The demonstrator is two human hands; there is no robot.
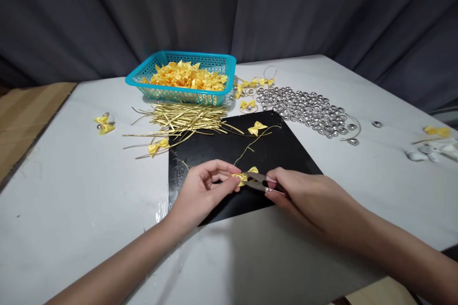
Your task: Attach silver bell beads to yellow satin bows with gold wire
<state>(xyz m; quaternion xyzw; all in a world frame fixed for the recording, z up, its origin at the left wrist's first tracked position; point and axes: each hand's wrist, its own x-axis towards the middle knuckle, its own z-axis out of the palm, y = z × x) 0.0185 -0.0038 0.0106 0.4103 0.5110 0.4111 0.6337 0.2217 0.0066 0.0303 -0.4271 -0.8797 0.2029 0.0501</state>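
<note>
Bow (241,178) above black mat (211,147): seemingly light, soft
Left fingers (226,188) pinch it, right fingers (278,174) clamp metal tool (256,185); best gripped mid-bow.

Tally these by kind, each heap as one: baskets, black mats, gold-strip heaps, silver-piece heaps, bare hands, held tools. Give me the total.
Blue basket: 1
Black mat: 1
Gold-strip heap: 1
Silver-piece heap: 1
Bare hands, left hand and right hand: 2
Held tool: 1
Total: 7
</note>
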